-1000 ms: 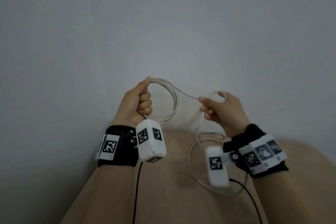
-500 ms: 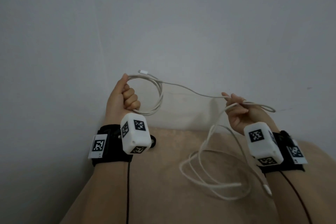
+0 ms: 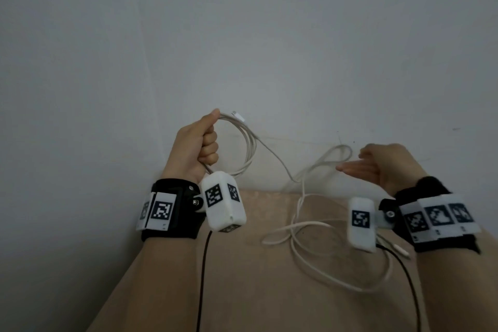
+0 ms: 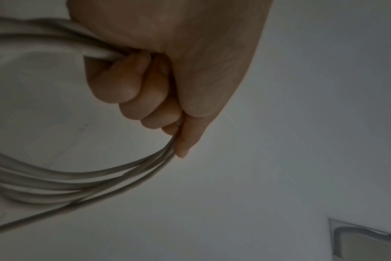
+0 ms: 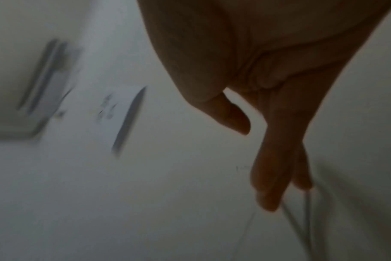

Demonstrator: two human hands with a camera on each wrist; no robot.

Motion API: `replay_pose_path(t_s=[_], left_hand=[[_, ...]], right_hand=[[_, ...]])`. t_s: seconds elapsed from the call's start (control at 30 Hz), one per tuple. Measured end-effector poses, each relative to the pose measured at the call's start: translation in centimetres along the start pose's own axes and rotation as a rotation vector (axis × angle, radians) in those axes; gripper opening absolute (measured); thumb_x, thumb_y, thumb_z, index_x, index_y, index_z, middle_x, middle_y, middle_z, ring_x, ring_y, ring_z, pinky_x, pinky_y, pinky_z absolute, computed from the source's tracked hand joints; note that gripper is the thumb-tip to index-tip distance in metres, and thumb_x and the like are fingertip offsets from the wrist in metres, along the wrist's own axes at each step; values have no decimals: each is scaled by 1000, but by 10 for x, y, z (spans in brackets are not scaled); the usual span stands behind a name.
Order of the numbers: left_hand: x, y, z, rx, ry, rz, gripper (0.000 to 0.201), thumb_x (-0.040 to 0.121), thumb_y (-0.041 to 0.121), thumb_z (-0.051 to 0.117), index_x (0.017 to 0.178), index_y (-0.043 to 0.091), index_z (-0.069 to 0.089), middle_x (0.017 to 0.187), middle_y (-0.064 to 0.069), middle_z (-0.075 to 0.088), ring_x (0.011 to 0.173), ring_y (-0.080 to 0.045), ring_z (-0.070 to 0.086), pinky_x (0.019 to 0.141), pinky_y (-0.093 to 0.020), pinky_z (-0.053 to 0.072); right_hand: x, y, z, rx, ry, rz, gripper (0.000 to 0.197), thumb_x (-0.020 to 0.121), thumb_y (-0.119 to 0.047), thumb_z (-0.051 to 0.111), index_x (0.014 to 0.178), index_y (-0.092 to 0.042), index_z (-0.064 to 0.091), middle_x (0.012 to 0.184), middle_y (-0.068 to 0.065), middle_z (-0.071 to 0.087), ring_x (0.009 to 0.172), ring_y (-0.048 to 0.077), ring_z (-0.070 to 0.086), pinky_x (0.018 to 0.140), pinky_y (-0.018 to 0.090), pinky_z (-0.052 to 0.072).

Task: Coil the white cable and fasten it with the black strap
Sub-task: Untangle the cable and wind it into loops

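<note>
No words, brands or numbers can be read anywhere: only black-and-white square code markers show, on the left wristband (image 3: 161, 210), the right wristband (image 3: 438, 217) and the two white wrist camera housings (image 3: 222, 201) (patterns, not lettering), and the wall plate's (image 5: 121, 113) marks are blurred.

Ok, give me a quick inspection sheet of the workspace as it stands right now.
Surface: tan tabletop against a pale wall.
Job's things: white cable, several loops in the left hand, one connector poking out above the fist, the rest loose on the tabletop; black strap not seen.
Clutter: nothing seen.
Hands: left hand grips the loops in a fist; right hand has its fingers straight beside a raised bend of cable, contact unclear.
Cables: thin black leads run from the wrist cameras.
Surroundings: blurred wall plates in the wrist views.
</note>
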State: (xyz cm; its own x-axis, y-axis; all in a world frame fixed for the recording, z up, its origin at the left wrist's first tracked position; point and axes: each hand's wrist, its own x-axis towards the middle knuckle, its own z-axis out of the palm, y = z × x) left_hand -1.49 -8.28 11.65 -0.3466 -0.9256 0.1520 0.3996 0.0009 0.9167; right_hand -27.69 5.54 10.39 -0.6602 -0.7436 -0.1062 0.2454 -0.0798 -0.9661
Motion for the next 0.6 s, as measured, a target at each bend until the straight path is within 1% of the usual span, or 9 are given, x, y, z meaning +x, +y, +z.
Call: replay_pose_path(t_s=[0.03, 0.1, 0.17, 0.2, 0.27, 0.33, 0.47, 0.53, 0.6], left_hand=[[-1, 0, 2, 9, -10, 0, 47, 89, 32, 64, 58, 24, 30, 45, 10, 18, 35, -5, 13, 35, -18, 10], [-2, 0, 7, 21, -38, -1, 47, 90, 32, 63, 57, 24, 30, 45, 10, 18, 36, -5, 13, 36, -18, 10], [-3, 0, 13, 30, -81, -6, 47, 91, 32, 61, 57, 24, 29, 45, 10, 18, 36, -5, 12, 36, -17, 10], [-4, -1, 17, 32, -111, -12, 47, 91, 32, 60, 58, 25, 29, 45, 10, 18, 36, -5, 12, 37, -17, 10], [-5, -1, 26, 29, -175, -29, 47, 93, 32, 58, 58, 25, 28, 45, 11, 17, 36, -4, 12, 38, -18, 9], [-7, -1, 32, 14, -219, -38, 47, 94, 32, 57, 58, 24, 27, 44, 11, 17, 35, -4, 12, 37, -18, 9], [-8, -2, 39, -111, -256, -65, 50, 93, 34, 56, 52, 25, 29, 43, 11, 16, 33, -3, 12, 36, -18, 9], [-8, -4, 42, -195, -270, -81, 50, 93, 35, 55, 51, 25, 29, 42, 11, 16, 32, -3, 13, 35, -18, 9], [-7, -8, 47, -280, -284, -93, 50, 93, 36, 54, 51, 25, 30, 40, 11, 17, 30, -3, 14, 32, -17, 11]], right_hand=[[-2, -2, 3, -119, 29, -99, 17, 94, 1, 42, 103, 13, 48, 87, 39, 62, 57, 32, 70, 48, 29, 57], [-10, -4, 14, -175, 27, -297, 17, 95, 0, 44, 102, 10, 55, 81, 30, 66, 54, 25, 70, 51, 27, 57], [-21, -4, 33, -126, -82, -409, 18, 94, 1, 46, 106, 4, 59, 83, 25, 67, 66, 25, 71, 60, 29, 59], [-24, -1, 43, -136, -170, -440, 19, 93, 1, 50, 108, 0, 61, 90, 22, 68, 78, 26, 72, 70, 32, 60], [-24, 12, 58, -251, -350, -447, 26, 90, -7, 60, 115, -11, 61, 107, 13, 69, 102, 24, 67, 92, 36, 53], [-21, 25, 68, -324, -469, -403, 36, 86, -22, 68, 120, -16, 59, 111, 6, 70, 109, 19, 64, 101, 38, 47], [-23, 32, 73, -222, -490, -306, 30, 90, -28, 62, 110, -6, 66, 104, 8, 73, 105, 21, 66, 104, 42, 44], [-24, 33, 74, -65, -537, -286, 29, 94, -23, 55, 105, 2, 66, 104, 16, 72, 105, 26, 67, 102, 40, 46], [-29, 32, 79, 169, -618, -266, 25, 96, -18, 48, 94, 1, 63, 98, 19, 73, 101, 29, 68, 99, 39, 48]])
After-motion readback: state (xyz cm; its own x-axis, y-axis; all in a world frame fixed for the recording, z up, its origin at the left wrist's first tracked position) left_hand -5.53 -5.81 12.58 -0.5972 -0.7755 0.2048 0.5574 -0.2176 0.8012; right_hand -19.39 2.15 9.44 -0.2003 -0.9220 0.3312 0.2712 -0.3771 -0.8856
